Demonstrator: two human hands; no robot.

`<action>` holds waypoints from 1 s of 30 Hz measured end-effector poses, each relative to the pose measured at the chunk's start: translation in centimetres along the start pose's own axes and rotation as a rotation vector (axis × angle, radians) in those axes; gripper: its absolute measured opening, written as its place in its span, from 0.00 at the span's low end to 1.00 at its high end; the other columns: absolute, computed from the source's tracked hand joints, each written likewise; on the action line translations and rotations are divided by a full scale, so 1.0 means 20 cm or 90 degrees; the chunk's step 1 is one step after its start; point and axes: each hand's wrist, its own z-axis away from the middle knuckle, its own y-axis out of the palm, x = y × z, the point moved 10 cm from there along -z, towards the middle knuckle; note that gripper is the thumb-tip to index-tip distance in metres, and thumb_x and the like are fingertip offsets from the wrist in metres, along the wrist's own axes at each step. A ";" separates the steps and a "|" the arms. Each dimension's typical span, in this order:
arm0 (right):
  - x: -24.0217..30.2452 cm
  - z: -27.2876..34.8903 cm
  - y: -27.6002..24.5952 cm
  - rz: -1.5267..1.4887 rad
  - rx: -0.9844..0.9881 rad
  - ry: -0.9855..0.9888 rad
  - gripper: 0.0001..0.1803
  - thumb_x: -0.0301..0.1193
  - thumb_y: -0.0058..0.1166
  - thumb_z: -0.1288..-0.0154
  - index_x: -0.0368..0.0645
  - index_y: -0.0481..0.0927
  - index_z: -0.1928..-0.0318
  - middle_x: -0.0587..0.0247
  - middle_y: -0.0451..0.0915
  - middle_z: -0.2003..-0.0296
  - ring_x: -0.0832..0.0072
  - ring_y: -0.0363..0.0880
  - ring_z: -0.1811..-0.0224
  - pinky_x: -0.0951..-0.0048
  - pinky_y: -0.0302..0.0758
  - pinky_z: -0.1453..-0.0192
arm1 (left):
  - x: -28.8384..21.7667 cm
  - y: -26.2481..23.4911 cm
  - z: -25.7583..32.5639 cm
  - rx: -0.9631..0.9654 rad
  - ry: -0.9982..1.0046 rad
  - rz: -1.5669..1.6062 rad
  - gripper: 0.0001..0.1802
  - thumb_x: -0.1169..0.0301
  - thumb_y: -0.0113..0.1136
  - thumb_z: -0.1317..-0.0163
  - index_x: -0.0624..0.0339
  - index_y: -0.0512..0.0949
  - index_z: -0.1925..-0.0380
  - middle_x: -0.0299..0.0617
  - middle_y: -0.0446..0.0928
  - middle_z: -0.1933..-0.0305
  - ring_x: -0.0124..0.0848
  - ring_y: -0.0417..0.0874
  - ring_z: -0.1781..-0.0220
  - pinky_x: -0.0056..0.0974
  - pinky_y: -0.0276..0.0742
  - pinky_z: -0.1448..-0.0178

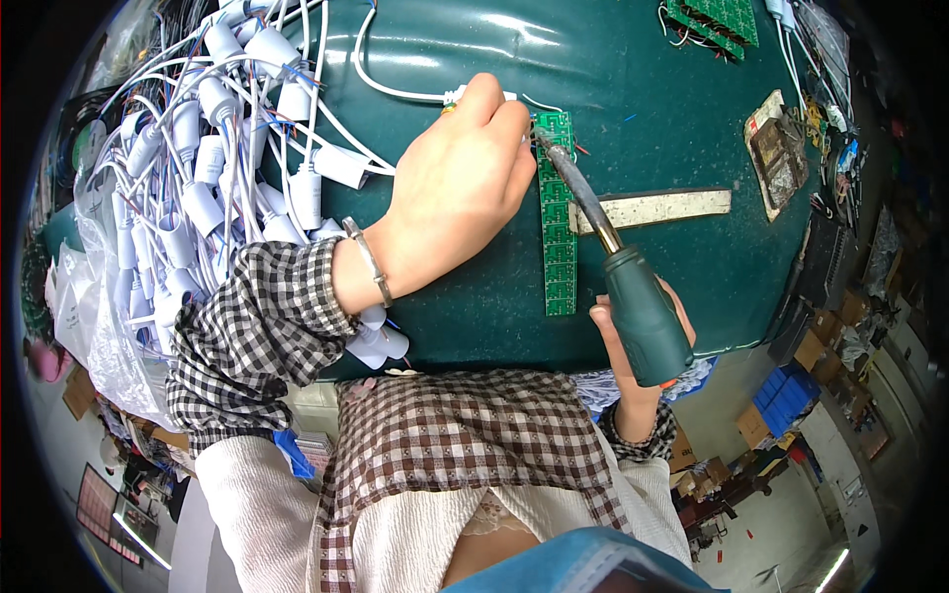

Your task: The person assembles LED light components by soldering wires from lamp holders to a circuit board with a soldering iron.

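My right hand (670, 314) is closed round the green handle of a soldering iron (645, 311). The iron's dark tip points up and left and meets the top end of a long strip of green circuit boards (560, 227), as far as I can see. My left hand (465, 163) is closed beside that end, its fingers pinching a white cable (405, 94) with a white connector or lamp holder mostly hidden under them. A thin white wire runs from there to the strip. A pale flat bar (652, 209) lies across the mat, one end against the strip.
A large heap of white lamp holders with cables (208, 178) covers the left side, some under my left forearm. More green boards (714, 22) lie at the far right. A dirty soldering block (776, 156) sits on the green mat (445, 326) near its right edge.
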 end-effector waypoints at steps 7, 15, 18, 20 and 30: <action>-0.08 0.03 -0.04 -0.078 -0.054 0.078 0.26 0.38 0.79 0.47 0.37 0.84 0.52 0.51 0.86 0.55 0.60 0.86 0.60 0.64 0.84 0.55 | 0.00 0.01 0.00 0.006 0.001 -0.001 0.07 0.76 0.60 0.38 0.64 0.75 0.61 0.51 0.69 0.61 0.53 0.77 0.64 0.50 0.75 0.60; -0.10 0.05 -0.03 -0.051 -0.036 0.082 0.27 0.42 0.77 0.46 0.37 0.84 0.52 0.51 0.86 0.54 0.58 0.86 0.56 0.62 0.83 0.51 | 0.00 0.02 -0.01 0.017 -0.006 -0.001 0.07 0.75 0.60 0.38 0.65 0.75 0.61 0.51 0.70 0.60 0.53 0.78 0.63 0.51 0.75 0.59; -0.11 0.04 -0.05 -0.099 -0.069 0.088 0.28 0.42 0.77 0.46 0.36 0.84 0.52 0.50 0.86 0.54 0.57 0.86 0.56 0.61 0.83 0.51 | 0.00 0.02 0.00 0.014 -0.001 0.002 0.07 0.75 0.60 0.38 0.65 0.75 0.61 0.51 0.70 0.60 0.53 0.78 0.63 0.51 0.75 0.59; -0.10 0.04 -0.05 -0.082 -0.050 0.057 0.28 0.42 0.78 0.46 0.36 0.84 0.51 0.49 0.85 0.53 0.56 0.85 0.56 0.60 0.82 0.51 | 0.00 0.02 0.00 0.022 -0.001 0.000 0.08 0.75 0.59 0.38 0.65 0.75 0.60 0.52 0.70 0.60 0.53 0.78 0.62 0.51 0.75 0.58; -0.14 0.05 -0.05 -0.139 -0.062 0.111 0.28 0.39 0.77 0.45 0.34 0.83 0.50 0.52 0.86 0.57 0.60 0.85 0.59 0.62 0.80 0.52 | -0.01 0.03 -0.02 0.042 0.021 -0.006 0.06 0.76 0.59 0.38 0.67 0.73 0.66 0.54 0.69 0.59 0.53 0.81 0.62 0.52 0.80 0.57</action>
